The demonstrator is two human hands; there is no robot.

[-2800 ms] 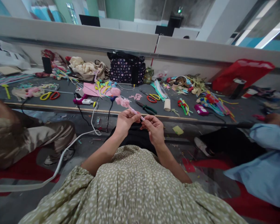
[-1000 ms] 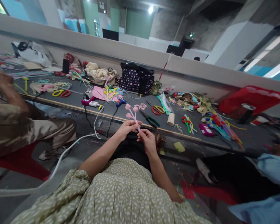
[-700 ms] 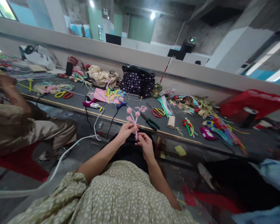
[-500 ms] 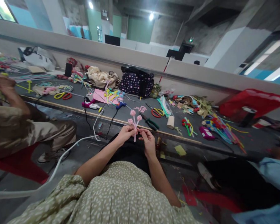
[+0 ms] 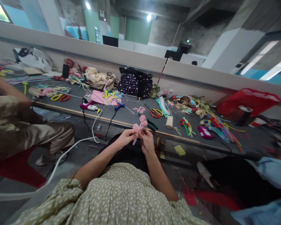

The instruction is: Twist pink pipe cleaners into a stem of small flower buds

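Observation:
Both hands pinch a small pink pipe-cleaner flower sprig (image 5: 143,120) with fluffy heads on pale stems, held just in front of the table edge. My left hand (image 5: 128,137) closes its thumb and fingers on the stems from the left. From the right, my right hand (image 5: 147,139) grips beside the heads, its fingers partly covering the sprig. The stem end points down between the hands. Right behind them on the table lie pliers with dark green handles (image 5: 152,125), partly hidden. Small pink clippings (image 5: 139,109) are scattered farther back.
A blue glue gun (image 5: 119,106) and a white power strip (image 5: 92,107) with cables lie left of centre. Scissors (image 5: 156,112), a beige cylinder (image 5: 169,122), a magenta box (image 5: 204,132) and pipe-cleaner bundles (image 5: 221,129) lie to the right. Co-workers sit on both sides.
The sprig has tilted to the right, its heads now bunched closer together. My right hand has moved in from beside the stem to grip near the heads. The view has shifted slightly.

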